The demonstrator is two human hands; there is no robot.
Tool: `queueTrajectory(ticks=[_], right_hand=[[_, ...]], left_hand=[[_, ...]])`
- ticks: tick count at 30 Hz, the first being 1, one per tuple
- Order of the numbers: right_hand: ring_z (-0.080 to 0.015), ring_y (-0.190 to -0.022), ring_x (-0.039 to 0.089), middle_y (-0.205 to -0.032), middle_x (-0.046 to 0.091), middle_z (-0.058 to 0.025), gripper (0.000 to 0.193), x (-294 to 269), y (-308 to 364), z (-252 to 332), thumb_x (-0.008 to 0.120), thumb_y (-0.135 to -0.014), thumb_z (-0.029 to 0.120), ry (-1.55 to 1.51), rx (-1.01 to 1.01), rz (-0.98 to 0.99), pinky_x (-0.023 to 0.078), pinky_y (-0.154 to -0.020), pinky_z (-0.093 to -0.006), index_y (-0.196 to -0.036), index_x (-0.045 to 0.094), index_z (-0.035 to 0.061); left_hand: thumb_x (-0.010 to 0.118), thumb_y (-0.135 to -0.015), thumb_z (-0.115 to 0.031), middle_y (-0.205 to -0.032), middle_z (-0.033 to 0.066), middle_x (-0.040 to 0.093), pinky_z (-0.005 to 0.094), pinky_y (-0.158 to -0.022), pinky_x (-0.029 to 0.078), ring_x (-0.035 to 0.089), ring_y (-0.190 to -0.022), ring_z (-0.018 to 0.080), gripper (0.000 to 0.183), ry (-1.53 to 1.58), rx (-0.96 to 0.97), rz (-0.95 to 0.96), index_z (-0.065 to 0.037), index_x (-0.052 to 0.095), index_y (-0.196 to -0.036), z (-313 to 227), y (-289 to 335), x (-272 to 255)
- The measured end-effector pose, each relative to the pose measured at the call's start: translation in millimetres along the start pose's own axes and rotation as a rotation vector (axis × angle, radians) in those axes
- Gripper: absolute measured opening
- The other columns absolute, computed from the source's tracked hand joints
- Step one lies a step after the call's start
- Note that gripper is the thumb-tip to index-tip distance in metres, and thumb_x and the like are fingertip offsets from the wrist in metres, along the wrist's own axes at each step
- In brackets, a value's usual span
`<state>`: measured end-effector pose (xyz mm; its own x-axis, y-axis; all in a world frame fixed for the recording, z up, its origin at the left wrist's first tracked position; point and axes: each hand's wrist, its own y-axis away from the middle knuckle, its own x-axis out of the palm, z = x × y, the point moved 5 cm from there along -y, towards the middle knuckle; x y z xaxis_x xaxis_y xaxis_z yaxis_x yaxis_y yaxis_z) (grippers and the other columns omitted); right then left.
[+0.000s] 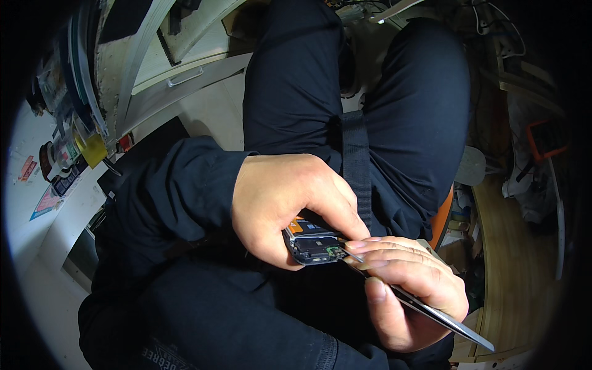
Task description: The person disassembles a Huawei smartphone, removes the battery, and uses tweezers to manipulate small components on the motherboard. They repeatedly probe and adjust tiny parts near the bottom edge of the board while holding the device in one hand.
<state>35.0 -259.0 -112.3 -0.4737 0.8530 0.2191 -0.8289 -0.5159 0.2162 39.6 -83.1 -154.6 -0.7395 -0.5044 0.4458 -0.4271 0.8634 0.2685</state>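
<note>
My left hand [295,194] is wrapped round an opened smartphone [317,250] above my lap. The phone's cover is off, so its dark inner parts show, with a small green patch of circuit board near one corner. Part of the battery [297,227], with an orange label, shows beneath my left fingers. In my right hand [419,277] is a pair of metal tweezers [453,327], pinched between thumb and fingers. The tips point at the phone's corner beside the green patch; whether they touch it, I cannot tell. My left fingertips and right fingertips nearly meet there.
Dark-trousered legs [296,80] lie beneath and beyond my hands, with a black strap [355,160] between them. A white drawer [185,77] stands at the far left. Cluttered items and a wooden board [512,259] are at the right, near an orange-framed object [546,142].
</note>
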Motion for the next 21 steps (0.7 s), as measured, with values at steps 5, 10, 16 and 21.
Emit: queueTrajectory(ticks=[5,10,16,21], right_hand=[[-0.0388,-0.092,0.075,-0.091,0.072,-0.0240,0.008,0.0,10.0,-2.2,0.064,-0.090,-0.003,-0.118,0.081,-0.111,0.060,-0.089,-0.0483,-0.096,0.062,-0.0077],[-0.0384,-0.092,0.075,-0.091,0.072,-0.0240,0.008,-1.6,9.8,-4.6,0.064,-0.090,-0.003,-0.126,0.072,-0.102,0.060,-0.089,-0.0483,-0.096,0.062,-0.0081],[-0.0385,-0.091,0.075,-0.089,0.072,-0.0237,0.008,1.0,5.8,-0.3,0.065,-0.089,-0.003,-0.093,0.051,-0.101,0.060,-0.089,-0.0482,-0.095,0.062,-0.0084],[-0.0374,-0.091,0.076,-0.092,0.073,-0.0254,0.013,-2.4,0.7,-2.6,0.065,-0.089,-0.003,-0.084,-0.003,-0.016,0.061,-0.087,-0.0473,-0.100,0.063,-0.0085]], left_hand=[[0.077,-0.069,-0.010,-0.098,0.0141,0.073,0.0367,-0.081,0.055,0.070,-0.089,0.0291,0.051,0.012,-0.019,0.004,0.000,0.072,-0.119,-2.1,0.5,-1.6],[0.077,-0.069,-0.010,-0.098,0.0141,0.073,0.0366,-0.081,0.055,0.070,-0.089,0.0293,0.051,0.017,-0.021,0.003,-0.001,0.072,-0.119,-2.4,0.0,-1.4],[0.077,-0.070,-0.011,-0.098,0.0141,0.073,0.0368,-0.081,0.055,0.070,-0.089,0.0295,0.049,0.014,-0.026,0.003,-0.002,0.072,-0.118,-2.6,0.0,-1.2],[0.077,-0.071,-0.011,-0.098,0.0140,0.073,0.0369,-0.081,0.055,0.070,-0.090,0.0296,0.048,-0.017,-0.035,0.015,-0.002,0.072,-0.118,-2.8,-0.2,-1.4]])
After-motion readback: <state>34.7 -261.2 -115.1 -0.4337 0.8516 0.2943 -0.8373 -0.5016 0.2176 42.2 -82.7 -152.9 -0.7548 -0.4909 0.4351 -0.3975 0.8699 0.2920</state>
